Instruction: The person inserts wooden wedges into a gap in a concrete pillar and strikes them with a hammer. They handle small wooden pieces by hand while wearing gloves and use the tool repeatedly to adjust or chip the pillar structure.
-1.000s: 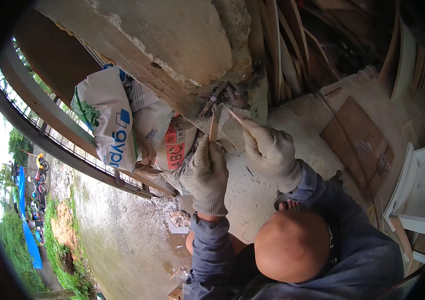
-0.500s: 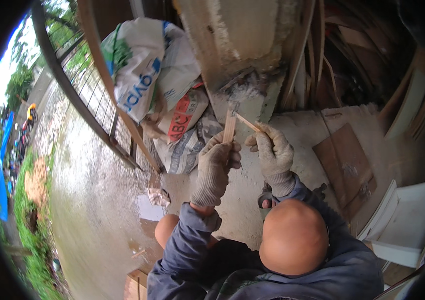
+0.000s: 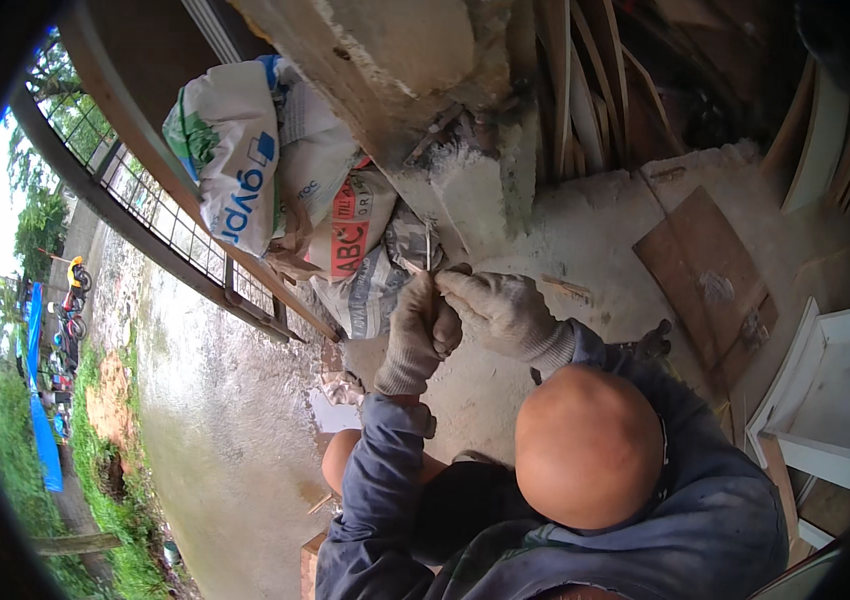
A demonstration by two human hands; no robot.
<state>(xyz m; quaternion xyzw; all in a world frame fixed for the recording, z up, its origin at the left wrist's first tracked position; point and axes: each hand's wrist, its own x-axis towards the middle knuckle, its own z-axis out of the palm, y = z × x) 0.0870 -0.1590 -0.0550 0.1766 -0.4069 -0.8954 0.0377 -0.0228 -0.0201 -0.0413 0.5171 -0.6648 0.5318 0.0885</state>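
Where gloved hands work — sacks nearby, concrete pillar beyond

Item: head view, single feed, which I read from afar. Source: the left of two fisheye cameras worn on the person's head. Aim: downward, over the sleeves, to the floor. Range: close; the left hand and right hand sit near mid-picture, in front of the lens. Upper side: the pillar, beyond the hands. Left side: the railing, bent by the lens; past it, well apart, outdoor trees. Right side: boards. Border: black, curved.
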